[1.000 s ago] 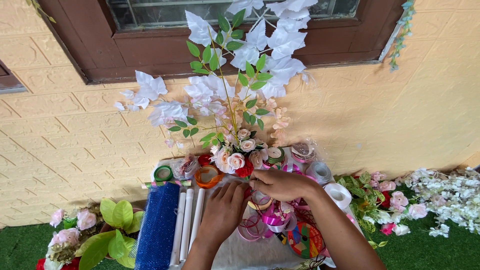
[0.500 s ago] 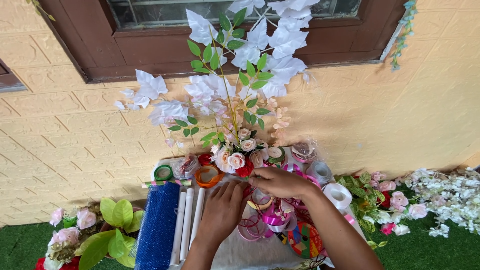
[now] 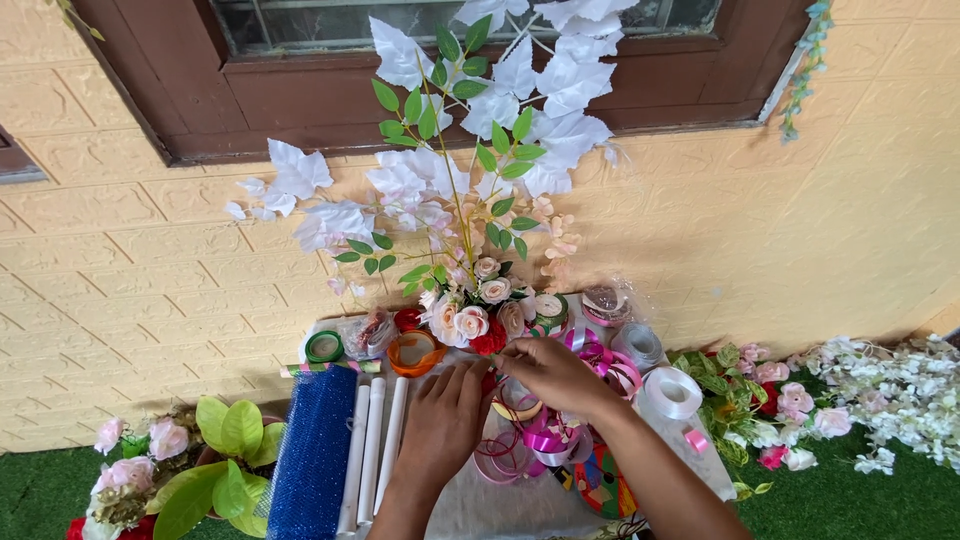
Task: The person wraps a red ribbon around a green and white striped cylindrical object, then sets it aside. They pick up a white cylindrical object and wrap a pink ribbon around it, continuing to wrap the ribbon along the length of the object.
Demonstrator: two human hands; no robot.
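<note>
against the wall: a low table (image 3: 660,455) under a pale cloth stands before a yellow brick-pattern wall (image 3: 120,260), with a brown window frame (image 3: 300,100) above and green turf (image 3: 860,500) below.
landmark: the flower arrangement (image 3: 470,300), white leaves and green sprigs rising over pink and cream roses at the back middle of the table.
left hand (image 3: 445,420): lies flat, fingers stretched toward the base of the arrangement, gripping nothing that can be seen.
right hand (image 3: 555,375): just right of the arrangement's base, fingers pinched together near a red flower (image 3: 490,340); what they pinch cannot be made out.
ribbon rolls (image 3: 540,440): a heap of pink and purple ones lies under and beside the right hand, in front of the arrangement; too tangled to count.
white ribbon rolls (image 3: 672,392): two, right of the arrangement.
white rods (image 3: 370,450): three, left of the left hand.
blue mesh roll (image 3: 312,460): one, left of the rods.
orange tape ring (image 3: 415,352): one, left of the arrangement.
green tape ring (image 3: 324,347): one, farther left.
</note>
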